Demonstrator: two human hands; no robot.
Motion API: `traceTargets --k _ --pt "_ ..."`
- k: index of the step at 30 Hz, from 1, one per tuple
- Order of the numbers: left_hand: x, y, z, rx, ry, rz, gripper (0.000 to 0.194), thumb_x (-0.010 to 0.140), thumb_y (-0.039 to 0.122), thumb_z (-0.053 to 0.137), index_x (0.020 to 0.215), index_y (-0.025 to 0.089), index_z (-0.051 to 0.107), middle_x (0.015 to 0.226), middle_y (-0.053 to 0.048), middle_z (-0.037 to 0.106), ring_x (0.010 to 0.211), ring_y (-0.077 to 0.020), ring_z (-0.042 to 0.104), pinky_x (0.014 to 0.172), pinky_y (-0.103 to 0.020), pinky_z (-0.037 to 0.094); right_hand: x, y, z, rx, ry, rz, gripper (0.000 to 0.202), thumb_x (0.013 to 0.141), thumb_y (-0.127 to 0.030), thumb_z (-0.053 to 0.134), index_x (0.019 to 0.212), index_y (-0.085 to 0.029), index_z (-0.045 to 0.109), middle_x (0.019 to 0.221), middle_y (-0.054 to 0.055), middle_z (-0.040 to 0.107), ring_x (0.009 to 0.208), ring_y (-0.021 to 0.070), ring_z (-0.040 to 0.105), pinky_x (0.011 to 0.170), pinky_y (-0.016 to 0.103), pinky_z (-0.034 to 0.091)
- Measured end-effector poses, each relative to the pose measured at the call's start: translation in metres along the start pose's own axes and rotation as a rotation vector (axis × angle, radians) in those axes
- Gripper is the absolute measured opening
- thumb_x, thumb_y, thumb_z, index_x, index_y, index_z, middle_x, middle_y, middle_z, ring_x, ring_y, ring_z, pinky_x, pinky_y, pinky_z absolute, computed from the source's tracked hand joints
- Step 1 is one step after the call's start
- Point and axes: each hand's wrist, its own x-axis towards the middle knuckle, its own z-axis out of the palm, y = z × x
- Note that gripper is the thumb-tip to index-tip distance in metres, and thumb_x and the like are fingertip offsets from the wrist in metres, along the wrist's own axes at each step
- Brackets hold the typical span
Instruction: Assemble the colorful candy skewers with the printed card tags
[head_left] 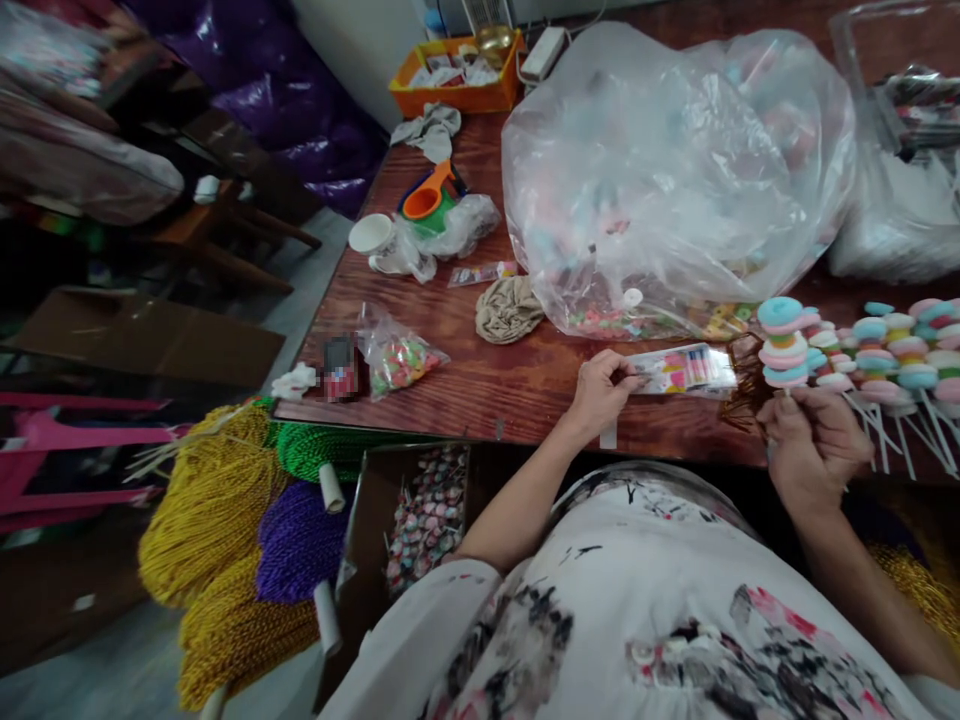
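Pinching the left end of a flat, clear plastic packet with a colourful print, the left hand has thumb and fingers together over the dark red-brown wooden table. The right hand is closed on the white stick under a stack of rounded pastel blue, pink and white discs, held upright beyond the packet's right end. This stack is uncovered and apart from the packet; thin brown strands lie between. Farther right, a bunch of similar pastel stacks on white sticks looks bare too, so plenty seems left. Below the table, a brown cardboard box holds many small pastel pieces; whether those are finished, I cannot tell.
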Motion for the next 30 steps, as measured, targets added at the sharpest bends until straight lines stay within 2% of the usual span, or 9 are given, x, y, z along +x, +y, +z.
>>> traceTargets --k 6,8,11,13,15,20,25,30 --pt "0.002 0.000 -0.006 -0.114 -0.013 -0.062 0.027 0.073 0.035 0.075 0.067 0.016 0.057 0.067 0.004 0.054 0.066 -0.0089 0.048 0.064 -0.023 0.039 0.010 0.005 -0.037 -0.345 -0.225 -0.106 0.011 0.085 -0.029 0.063 0.091 -0.021 0.068 0.066 -0.002 0.062 0.054 0.0118 0.055 0.051 0.025 0.044" --pt "0.002 -0.001 -0.007 -0.122 -0.020 -0.066 0.030 0.073 0.038 0.075 0.067 0.016 0.057 0.067 0.003 0.054 0.066 -0.0090 0.048 0.065 -0.023 0.039 0.019 0.005 -0.045 -0.463 -0.281 -0.225 0.011 0.083 -0.025 0.064 0.093 -0.021 0.069 0.067 -0.001 0.065 0.054 0.0125 0.058 0.053 0.025 0.046" --pt "0.002 -0.004 -0.007 -0.134 -0.027 -0.066 0.033 0.072 0.041 0.075 0.066 0.016 0.056 0.067 0.003 0.054 0.066 -0.0090 0.048 0.065 -0.023 0.039 0.035 0.000 -0.052 -0.624 -0.350 -0.501 0.010 0.083 -0.019 0.063 0.091 -0.018 0.069 0.073 0.001 0.071 0.059 0.0134 0.064 0.058 0.024 0.048" --pt "0.002 -0.004 -0.007 -0.134 -0.027 -0.060 0.033 0.071 0.042 0.076 0.066 0.015 0.056 0.067 0.003 0.053 0.066 -0.0090 0.048 0.065 -0.023 0.039 0.044 -0.005 -0.053 -0.703 -0.395 -0.671 0.011 0.084 -0.016 0.060 0.091 -0.017 0.069 0.078 0.003 0.073 0.063 0.0139 0.067 0.060 0.023 0.048" --pt "0.001 -0.004 -0.007 -0.128 -0.026 -0.045 0.033 0.071 0.042 0.076 0.066 0.016 0.056 0.067 0.003 0.053 0.066 -0.0091 0.047 0.064 -0.023 0.038 0.050 -0.009 -0.053 -0.770 -0.432 -0.775 0.011 0.085 -0.016 0.059 0.092 -0.016 0.068 0.080 0.005 0.074 0.066 0.0152 0.068 0.063 0.024 0.049" --pt "0.000 -0.004 -0.007 -0.098 -0.038 0.027 0.032 0.075 0.041 0.073 0.066 0.016 0.056 0.066 0.003 0.051 0.065 -0.0092 0.047 0.064 -0.023 0.038 0.059 -0.013 -0.055 -0.920 -0.497 -0.900 0.013 0.084 -0.016 0.062 0.096 -0.016 0.068 0.084 0.004 0.074 0.067 0.0142 0.067 0.060 0.024 0.044" --pt "-0.001 -0.006 -0.008 -0.030 -0.076 0.129 0.029 0.078 0.038 0.072 0.067 0.016 0.056 0.068 0.002 0.053 0.066 -0.0104 0.048 0.064 -0.024 0.038 0.068 -0.026 -0.052 -1.050 -0.499 -1.117 0.017 0.077 -0.011 0.064 0.092 -0.019 0.069 0.082 0.001 0.072 0.065 0.0136 0.061 0.057 0.026 0.038" --pt "-0.001 -0.010 -0.008 -0.002 -0.117 0.207 0.024 0.080 0.033 0.070 0.068 0.016 0.057 0.070 0.001 0.054 0.068 -0.0109 0.048 0.065 -0.025 0.038 0.078 -0.037 -0.043 -0.992 -0.581 -1.196 0.018 0.075 -0.008 0.063 0.089 -0.017 0.068 0.083 0.005 0.069 0.074 0.0162 0.060 0.065 0.027 0.041"
